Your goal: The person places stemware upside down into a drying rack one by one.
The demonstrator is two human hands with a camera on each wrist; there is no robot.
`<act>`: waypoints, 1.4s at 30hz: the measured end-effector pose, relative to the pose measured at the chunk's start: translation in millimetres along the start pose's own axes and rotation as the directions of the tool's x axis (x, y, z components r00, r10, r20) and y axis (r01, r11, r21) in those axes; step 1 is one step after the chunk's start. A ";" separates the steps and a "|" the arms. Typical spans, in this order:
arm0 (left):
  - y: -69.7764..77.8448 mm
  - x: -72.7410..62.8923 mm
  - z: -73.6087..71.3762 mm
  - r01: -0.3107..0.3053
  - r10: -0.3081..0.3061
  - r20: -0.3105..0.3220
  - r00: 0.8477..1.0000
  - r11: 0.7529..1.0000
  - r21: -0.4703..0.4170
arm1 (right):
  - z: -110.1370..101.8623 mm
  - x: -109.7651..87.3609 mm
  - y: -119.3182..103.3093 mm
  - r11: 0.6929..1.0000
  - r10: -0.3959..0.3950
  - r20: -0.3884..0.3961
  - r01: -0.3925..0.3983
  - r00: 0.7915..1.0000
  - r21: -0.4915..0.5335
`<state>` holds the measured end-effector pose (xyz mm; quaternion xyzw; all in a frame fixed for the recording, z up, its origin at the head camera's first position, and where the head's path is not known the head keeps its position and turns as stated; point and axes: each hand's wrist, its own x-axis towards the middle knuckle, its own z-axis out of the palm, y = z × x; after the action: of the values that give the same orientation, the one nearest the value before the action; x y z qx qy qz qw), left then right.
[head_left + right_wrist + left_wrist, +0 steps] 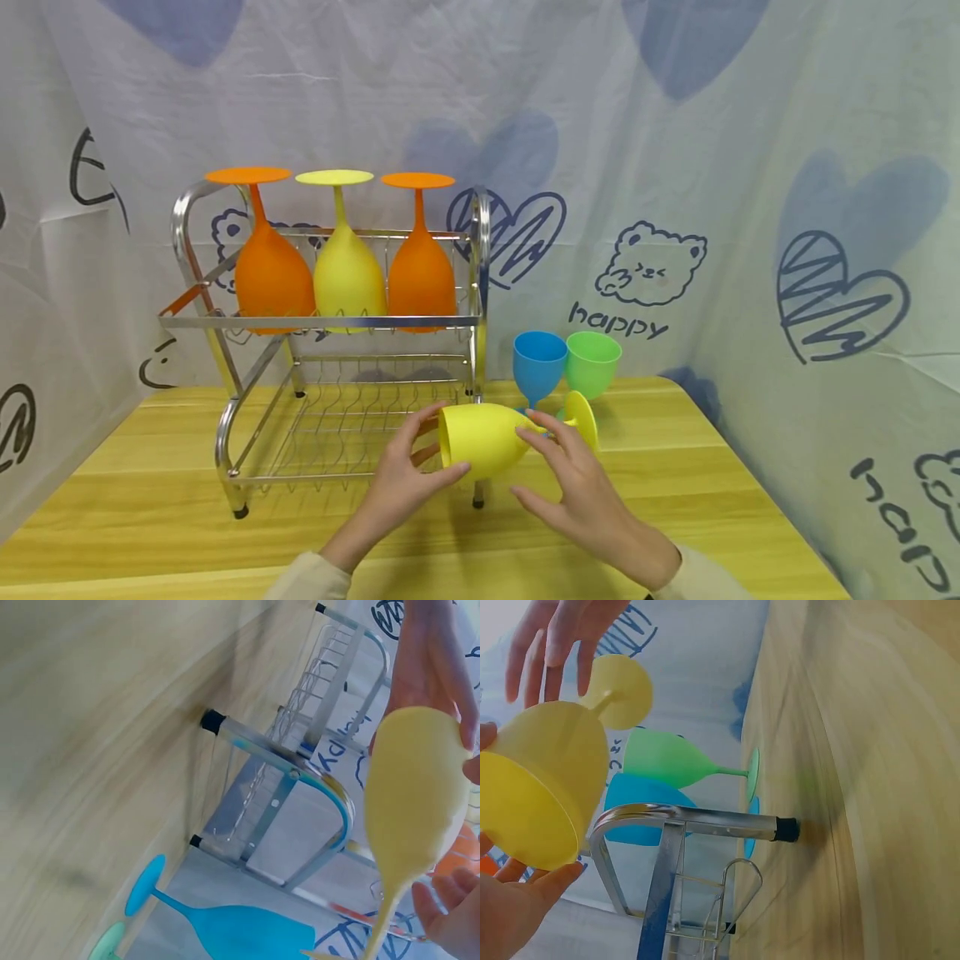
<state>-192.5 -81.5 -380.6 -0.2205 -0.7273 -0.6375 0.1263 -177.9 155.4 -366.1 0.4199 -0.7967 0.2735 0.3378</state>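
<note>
A yellow plastic goblet [483,439] lies sideways in the air above the table, its mouth to the left and its round foot [582,422] to the right. My left hand [405,471] grips the bowl near the rim, thumb below and fingers behind. Fingers of my right hand [577,492] extend to the bowl's narrow end by the stem, with the thumb apart below. The left wrist view looks into the goblet's mouth [529,814]. In the right wrist view the right hand [454,911] is beside the bowl's lower part, its fingers loosely bent.
A two-tier metal rack [322,322] stands at left. On its upper tier are an orange goblet [273,279], a yellow goblet [348,279] and another orange goblet [422,279], all upside down. A blue goblet [538,367] and a green goblet [593,365] stand upright behind my hands.
</note>
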 end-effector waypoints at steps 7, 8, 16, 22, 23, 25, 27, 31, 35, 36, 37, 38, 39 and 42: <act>3.1 0.9 -5.5 0.108 -0.112 -0.012 0.994 0.980 -0.166 | 3.4 -8.6 -8.0 0.982 0.158 -0.022 -0.154 0.987 0.109; 3.3 1.0 -6.3 0.120 -0.125 -0.012 0.992 0.975 -0.187 | 3.7 -9.1 -9.0 0.959 0.244 0.008 -0.242 0.970 0.150; 7.2 -0.6 -7.9 0.159 -0.164 0.017 0.986 0.917 -0.366 | 2.3 1.6 -5.6 0.494 0.646 0.325 -0.703 0.691 0.512; 13.2 -0.6 -5.6 0.176 -0.180 0.036 0.983 0.869 -0.463 | -2.7 13.6 -2.7 0.299 0.593 0.394 -0.647 0.702 0.702; 14.4 -0.7 -5.3 0.179 -0.183 0.038 0.982 0.866 -0.467 | -3.0 15.7 -3.1 0.262 0.588 0.401 -0.635 0.702 0.727; 16.2 -1.0 -4.6 0.184 -0.186 0.041 0.982 0.864 -0.468 | -3.2 20.1 -4.4 0.192 0.583 0.412 -0.611 0.701 0.768; 17.8 -1.3 -3.6 0.185 -0.186 0.046 0.982 0.863 -0.470 | -2.7 24.0 -6.0 0.132 0.580 0.417 -0.586 0.700 0.800; 19.0 -1.5 -1.5 0.185 -0.183 0.050 0.982 0.863 -0.470 | -1.3 28.6 -9.5 0.078 0.588 0.409 -0.552 0.698 0.830; 19.1 -1.2 0.5 0.185 -0.183 0.050 0.982 0.867 -0.463 | -0.1 30.5 -12.3 0.067 0.599 0.393 -0.533 0.698 0.844; 19.1 -1.0 0.9 0.185 -0.183 0.050 0.982 0.867 -0.462 | 0.3 30.8 -12.9 0.070 0.601 0.386 -0.528 0.700 0.847; 19.3 -0.9 1.2 0.184 -0.182 0.050 0.982 0.868 -0.462 | 0.5 31.2 -13.5 0.071 0.602 0.380 -0.521 0.703 0.851; 19.4 -1.0 1.4 0.182 -0.179 0.051 0.982 0.868 -0.463 | 0.9 31.5 -14.0 0.075 0.601 0.372 -0.513 0.708 0.855; 19.6 -1.1 1.5 0.180 -0.177 0.051 0.983 0.868 -0.464 | 1.2 31.8 -14.3 0.081 0.600 0.364 -0.507 0.712 0.858; 19.7 -1.6 1.8 0.173 -0.166 0.055 0.985 0.867 -0.467 | 1.8 32.0 -14.9 0.103 0.604 0.343 -0.497 0.719 0.861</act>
<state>-181.5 -78.3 -364.4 -0.1839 -0.5684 -0.8019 0.0080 -179.1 131.2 -340.3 0.1901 -0.5778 0.7923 -0.0471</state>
